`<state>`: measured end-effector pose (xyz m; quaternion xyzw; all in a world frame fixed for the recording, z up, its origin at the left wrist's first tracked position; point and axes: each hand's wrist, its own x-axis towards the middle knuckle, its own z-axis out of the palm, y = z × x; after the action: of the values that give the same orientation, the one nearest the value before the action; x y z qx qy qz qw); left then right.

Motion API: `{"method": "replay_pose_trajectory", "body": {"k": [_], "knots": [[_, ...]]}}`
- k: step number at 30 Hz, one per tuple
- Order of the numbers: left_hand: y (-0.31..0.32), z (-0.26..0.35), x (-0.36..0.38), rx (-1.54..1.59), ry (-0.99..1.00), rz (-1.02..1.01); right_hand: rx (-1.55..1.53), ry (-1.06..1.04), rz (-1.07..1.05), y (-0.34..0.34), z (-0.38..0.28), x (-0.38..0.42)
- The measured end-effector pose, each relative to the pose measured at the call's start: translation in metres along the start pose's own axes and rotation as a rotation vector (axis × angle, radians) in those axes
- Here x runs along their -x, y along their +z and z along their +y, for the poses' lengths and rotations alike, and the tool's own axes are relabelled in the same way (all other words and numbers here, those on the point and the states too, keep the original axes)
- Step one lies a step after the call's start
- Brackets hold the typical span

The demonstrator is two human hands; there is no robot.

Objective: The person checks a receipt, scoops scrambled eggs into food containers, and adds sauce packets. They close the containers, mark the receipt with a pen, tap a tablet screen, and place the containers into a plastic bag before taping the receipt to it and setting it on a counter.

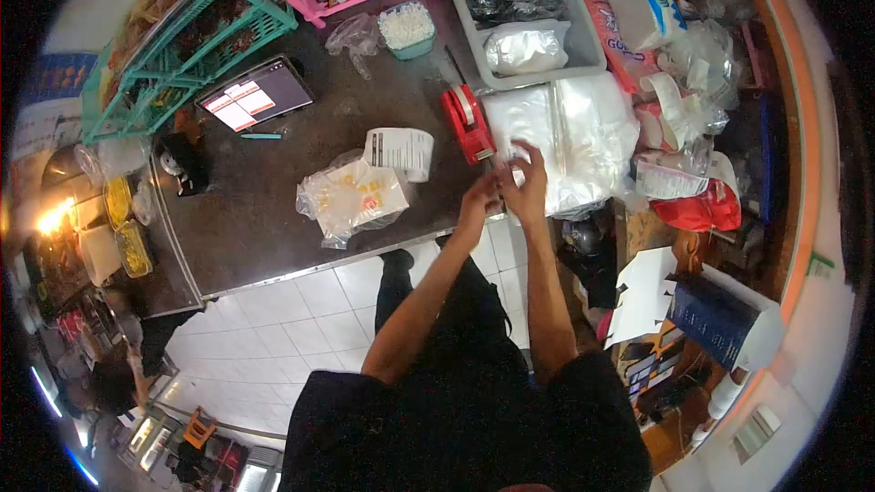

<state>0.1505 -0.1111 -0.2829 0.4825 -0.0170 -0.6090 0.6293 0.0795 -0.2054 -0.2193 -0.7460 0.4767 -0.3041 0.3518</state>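
My left hand point(477, 207) and my right hand point(526, 186) meet at the front edge of the dark table, fingertips close together. Both look pinched. Anything between the fingers is too small to make out. Just beyond them stands a red tape dispenser point(468, 126) with a roll of tape. My right hand is over the near left edge of a stack of clear plastic bags point(597, 132). To the left of my hands, a white box in a clear plastic bag point(351, 199) lies on the table, with a printed paper receipt point(401, 151) curling over its upper corner.
A grey bin point(588, 59) of packets stands at the back. Also on the table are a tub of white pieces point(407, 29), a tablet point(258, 96) and teal racks point(196, 59). Packages and a red bag point(700, 210) crowd the right. Another person point(123, 374) is at lower left.
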Motion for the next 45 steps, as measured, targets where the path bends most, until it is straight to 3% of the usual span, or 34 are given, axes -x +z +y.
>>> {"method": "replay_pose_trajectory", "body": {"k": [3,6,8,10,11,13,16,17,18,22,24,28,30,31,32,34,36,38,40,43,45], "knots": [[-0.012,-0.009,-0.049,0.042,0.021,-0.147,0.018,0.180,-0.093,-0.060,-0.046,0.050],[-0.001,0.019,-0.025,0.071,0.072,-0.163,0.083,0.146,-0.130,-0.076,-0.028,0.093],[0.004,0.015,-0.029,0.102,0.078,-0.061,0.117,0.266,-0.181,-0.072,-0.015,0.110],[-0.002,0.004,-0.039,-0.394,0.188,0.123,0.101,0.221,-0.186,-0.057,0.005,0.115],[-0.007,-0.002,-0.047,-0.396,0.193,0.142,0.096,0.253,-0.189,-0.049,0.016,0.116],[-0.020,-0.019,-0.064,-0.525,0.421,0.230,0.169,0.216,-0.180,-0.039,0.026,0.110],[-0.014,-0.012,-0.057,-0.588,0.438,0.294,0.156,0.175,-0.277,-0.050,0.037,0.093],[-0.011,-0.001,-0.046,-0.601,0.308,0.293,0.082,0.212,-0.295,-0.059,0.056,0.094],[-0.015,-0.004,-0.035,-0.510,0.277,0.283,0.198,0.283,-0.367,-0.077,0.031,0.072],[-0.009,0.044,0.040,-0.227,0.381,0.229,-0.483,0.615,-0.648,-0.123,0.008,0.006],[-0.002,0.090,0.073,-0.202,0.331,0.291,-0.372,0.548,-0.799,-0.117,-0.032,-0.026],[-0.020,0.159,0.097,-0.265,0.469,0.352,-0.273,0.345,-1.125,-0.062,-0.077,-0.041],[-0.021,0.179,0.112,-0.334,0.658,0.349,-0.190,0.284,-1.227,-0.039,-0.074,-0.035],[-0.021,0.182,0.125,-0.231,0.527,0.338,-0.222,0.319,-1.286,-0.030,-0.078,-0.037],[-0.020,0.185,0.139,-0.226,0.536,0.342,-0.255,0.355,-1.345,-0.021,-0.079,-0.041],[-0.013,0.197,0.169,-0.292,0.436,0.314,-0.456,0.259,-1.222,0.016,-0.050,-0.057],[-0.002,0.219,0.202,-0.351,0.411,0.284,-0.362,0.501,-0.874,0.072,-0.069,-0.093],[0.003,0.227,0.228,-0.418,0.387,0.254,-0.337,0.710,-0.702,0.141,-0.067,-0.117],[0.002,0.232,0.249,-0.436,0.455,0.243,-0.351,0.887,-0.742,0.203,-0.062,-0.125],[-0.001,0.237,0.278,-0.385,0.448,0.360,-0.353,0.836,-0.767,0.303,0.016,-0.112],[-0.008,0.237,0.292,-0.377,0.436,0.434,-0.196,0.700,-0.792,0.274,-0.040,-0.114]]}}
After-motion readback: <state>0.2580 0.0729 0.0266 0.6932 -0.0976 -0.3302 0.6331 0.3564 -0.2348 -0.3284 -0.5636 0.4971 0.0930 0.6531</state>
